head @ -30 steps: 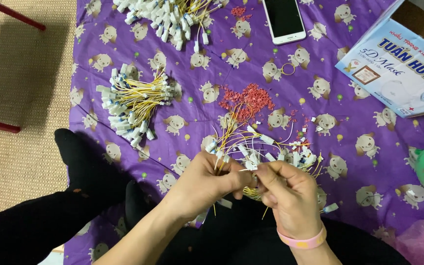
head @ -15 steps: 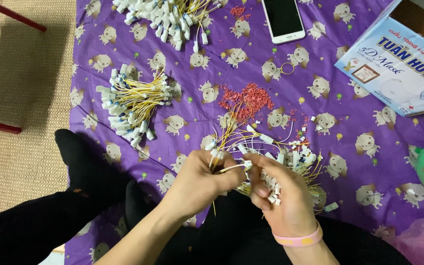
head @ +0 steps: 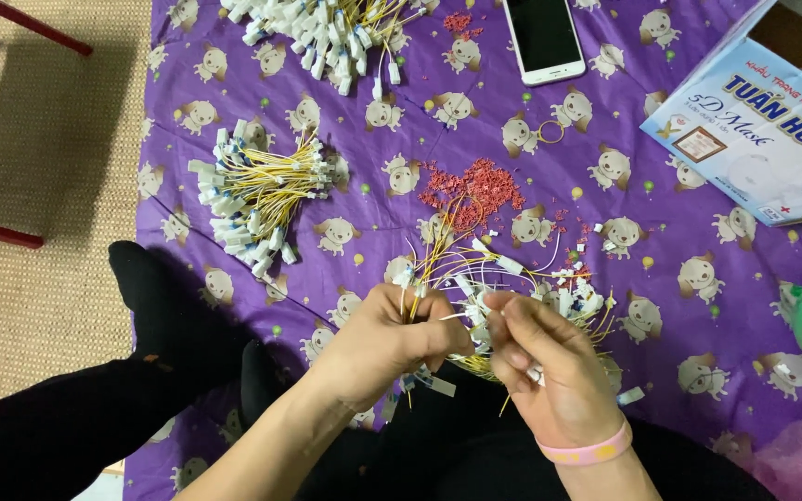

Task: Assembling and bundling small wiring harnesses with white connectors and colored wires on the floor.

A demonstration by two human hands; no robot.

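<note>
Head view shows the left hand (head: pixel 382 339) clenched round a bunch of yellow wires (head: pixel 447 278) near the purple cloth's (head: pixel 345 427) front edge, keeping their white tips gathered. The right hand (head: pixel 549 371) has its fingers (head: pixel 512 320) pinched on one wire end beside it. A finished bundle (head: pixel 252 199) lies apart toward the left edge, red bits (head: pixel 471 190) mid-cloth.

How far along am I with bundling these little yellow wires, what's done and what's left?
Done, it seems: a tied bundle at the left and a larger heap at the top of the purple cloth. In hand: the left hand grips a bunch of wires while the right hand pinches one. Left: the loose tangle by the hands and the red bits.
</note>
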